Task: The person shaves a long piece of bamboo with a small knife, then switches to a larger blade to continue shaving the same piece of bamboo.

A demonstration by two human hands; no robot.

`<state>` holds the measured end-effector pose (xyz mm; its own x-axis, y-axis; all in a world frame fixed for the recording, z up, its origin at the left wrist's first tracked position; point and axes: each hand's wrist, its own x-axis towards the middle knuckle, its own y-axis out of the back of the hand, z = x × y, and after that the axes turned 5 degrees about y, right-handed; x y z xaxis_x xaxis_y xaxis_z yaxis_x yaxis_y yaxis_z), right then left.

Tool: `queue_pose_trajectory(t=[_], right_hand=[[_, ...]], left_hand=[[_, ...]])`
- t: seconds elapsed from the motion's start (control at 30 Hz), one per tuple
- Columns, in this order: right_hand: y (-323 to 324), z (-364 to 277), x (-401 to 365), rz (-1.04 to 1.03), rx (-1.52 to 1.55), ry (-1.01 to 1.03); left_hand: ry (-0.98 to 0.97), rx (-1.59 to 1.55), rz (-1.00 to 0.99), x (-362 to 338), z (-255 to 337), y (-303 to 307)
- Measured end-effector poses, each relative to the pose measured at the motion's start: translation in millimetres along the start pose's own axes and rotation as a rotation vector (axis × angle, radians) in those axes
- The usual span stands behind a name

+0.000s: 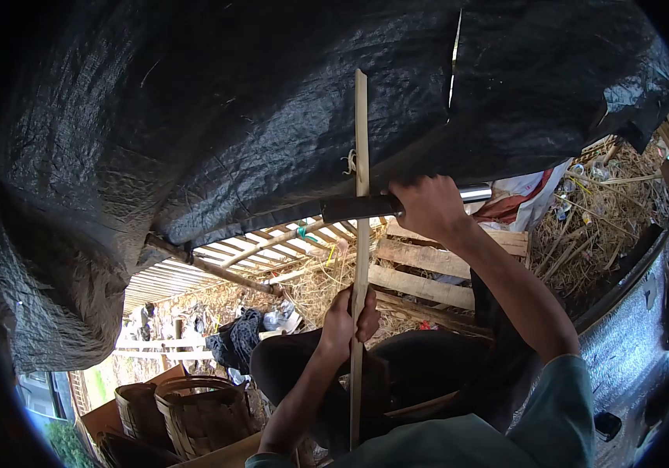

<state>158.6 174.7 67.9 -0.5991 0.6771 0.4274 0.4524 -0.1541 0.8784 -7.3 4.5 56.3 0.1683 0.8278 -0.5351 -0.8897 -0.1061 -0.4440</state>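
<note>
A long, pale bamboo strip (pixel 362 265) stands nearly upright in front of me, running from below the dark tarp down to my lap. My left hand (pixel 350 318) is closed around its lower part. My right hand (pixel 432 207) grips a knife with a dark, broad blade (pixel 359 207) and a shiny, tube-like metal handle (pixel 476 194). The blade lies across the strip, above my left hand. A thin curled shaving (pixel 350 162) clings to the strip's side above the blade.
A black tarp (pixel 287 117) hangs low overhead. Wooden slats (pixel 420 285) lie ahead, with straw and litter (pixel 599 214) at the right. Woven baskets (pixel 205 413) stand at lower left, near a dark cloth bundle (pixel 237 339). A bamboo pole (pixel 225 273) slopes under the tarp.
</note>
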Motion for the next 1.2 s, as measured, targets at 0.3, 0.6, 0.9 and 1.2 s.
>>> queue_pose_trajectory(t=[0.3,0.6,0.9,1.2], right_hand=[[-18.3,-52.3,-29.6,-0.027,0.109,0.256],[-11.8,-66.7,-38.0,-0.086,0.111,0.319],[-17.8,13.0,12.1,0.26,-0.114,0.036],[-18.4,22.4,29.7,0.227,-0.238,-0.059]], left_hand=[[-0.182,-0.04,-0.001,3.4,10.0,13.6],[-0.123,0.001,0.025,-1.0,6.1,7.6],[-0.146,0.241,0.25,3.1,-24.4,-28.1],[-0.241,0.603,0.288,1.2,-41.9,-17.5]])
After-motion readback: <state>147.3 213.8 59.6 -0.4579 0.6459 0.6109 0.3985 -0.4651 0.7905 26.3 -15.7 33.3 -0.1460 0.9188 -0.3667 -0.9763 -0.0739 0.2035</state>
